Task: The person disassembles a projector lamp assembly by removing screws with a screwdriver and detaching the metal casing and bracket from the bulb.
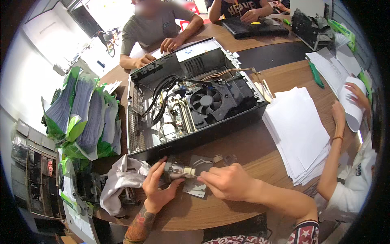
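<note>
The left hand [156, 191] is gripping one dark part [170, 166] with a cream end, in front of one open case [227, 126] holding one fan [206, 101]. The right hand [227, 183] is pinching one thin rod [187, 175] across the part, contact being unclear, while one cloth [122, 183] and one paper stack [298, 130] are lying on either side.

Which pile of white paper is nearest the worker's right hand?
The fanned stack just right of the open computer case; the other pile lies farther away, beside the green tool.
</note>
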`<action>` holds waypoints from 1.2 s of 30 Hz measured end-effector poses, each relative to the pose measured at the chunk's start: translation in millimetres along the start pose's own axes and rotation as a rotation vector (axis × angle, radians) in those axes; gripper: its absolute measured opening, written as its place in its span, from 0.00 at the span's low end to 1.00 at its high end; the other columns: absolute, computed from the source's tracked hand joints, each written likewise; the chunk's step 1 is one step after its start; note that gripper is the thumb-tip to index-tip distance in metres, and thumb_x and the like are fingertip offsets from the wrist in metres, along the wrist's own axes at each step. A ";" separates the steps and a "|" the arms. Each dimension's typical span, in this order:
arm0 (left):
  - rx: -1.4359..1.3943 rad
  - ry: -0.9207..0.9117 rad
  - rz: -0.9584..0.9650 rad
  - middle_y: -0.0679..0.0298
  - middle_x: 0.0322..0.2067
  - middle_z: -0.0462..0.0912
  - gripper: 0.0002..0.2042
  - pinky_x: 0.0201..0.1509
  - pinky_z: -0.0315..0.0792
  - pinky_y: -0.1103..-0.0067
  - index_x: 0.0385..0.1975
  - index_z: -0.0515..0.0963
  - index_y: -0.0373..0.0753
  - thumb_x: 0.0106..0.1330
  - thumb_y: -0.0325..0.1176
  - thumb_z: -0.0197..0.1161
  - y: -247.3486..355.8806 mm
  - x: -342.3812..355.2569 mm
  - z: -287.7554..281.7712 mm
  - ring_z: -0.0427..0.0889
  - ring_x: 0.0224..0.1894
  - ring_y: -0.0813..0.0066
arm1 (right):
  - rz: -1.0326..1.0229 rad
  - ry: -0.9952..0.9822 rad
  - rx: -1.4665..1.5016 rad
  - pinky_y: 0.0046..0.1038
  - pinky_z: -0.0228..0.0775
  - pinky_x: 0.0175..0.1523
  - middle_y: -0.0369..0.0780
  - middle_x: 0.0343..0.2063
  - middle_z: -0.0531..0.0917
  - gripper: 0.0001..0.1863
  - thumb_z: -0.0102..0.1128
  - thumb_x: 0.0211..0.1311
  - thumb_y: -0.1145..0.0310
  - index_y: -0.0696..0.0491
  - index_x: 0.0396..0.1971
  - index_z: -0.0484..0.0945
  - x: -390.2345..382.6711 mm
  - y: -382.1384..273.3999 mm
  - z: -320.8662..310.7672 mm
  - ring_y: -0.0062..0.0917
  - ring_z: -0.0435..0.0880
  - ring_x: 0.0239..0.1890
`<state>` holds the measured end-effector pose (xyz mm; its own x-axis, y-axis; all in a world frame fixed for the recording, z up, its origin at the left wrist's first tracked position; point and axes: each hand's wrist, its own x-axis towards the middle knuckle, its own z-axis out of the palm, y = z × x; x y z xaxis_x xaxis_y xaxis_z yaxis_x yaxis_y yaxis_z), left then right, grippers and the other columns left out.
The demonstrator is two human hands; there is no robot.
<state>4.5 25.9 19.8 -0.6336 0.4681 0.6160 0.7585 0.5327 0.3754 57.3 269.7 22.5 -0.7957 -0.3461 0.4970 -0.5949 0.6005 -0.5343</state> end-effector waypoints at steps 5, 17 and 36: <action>0.010 0.044 0.057 0.43 0.50 0.79 0.31 0.51 0.78 0.68 0.51 0.73 0.30 0.45 0.28 0.79 -2.1 -0.3 0.8 0.83 0.49 0.50 | 0.412 -0.057 0.628 0.32 0.71 0.27 0.47 0.19 0.82 0.12 0.58 0.66 0.65 0.59 0.29 0.83 2.6 -11.9 -4.1 0.35 0.84 0.22; -0.081 -0.046 -0.131 0.48 0.50 0.77 0.29 0.49 0.76 0.69 0.47 0.69 0.34 0.46 0.29 0.78 2.2 -4.5 -1.4 0.81 0.47 0.51 | 0.325 -0.099 0.068 0.38 0.75 0.35 0.50 0.26 0.83 0.11 0.60 0.64 0.63 0.56 0.38 0.79 -6.3 -27.8 -46.7 0.44 0.84 0.30; -0.106 -0.047 -0.307 0.50 0.39 0.79 0.26 0.44 0.74 0.69 0.46 0.74 0.31 0.50 0.35 0.76 17.2 6.9 -4.2 0.80 0.41 0.55 | 0.730 0.558 -0.128 0.24 0.71 0.30 0.43 0.23 0.83 0.08 0.66 0.53 0.79 0.58 0.35 0.83 -143.3 -78.0 -40.5 0.29 0.83 0.24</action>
<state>13.8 35.3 33.4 -0.8395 0.3307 0.4312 0.5413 0.5787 0.6100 222.3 301.6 20.6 -0.7785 0.5261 0.3422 0.0754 0.6196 -0.7813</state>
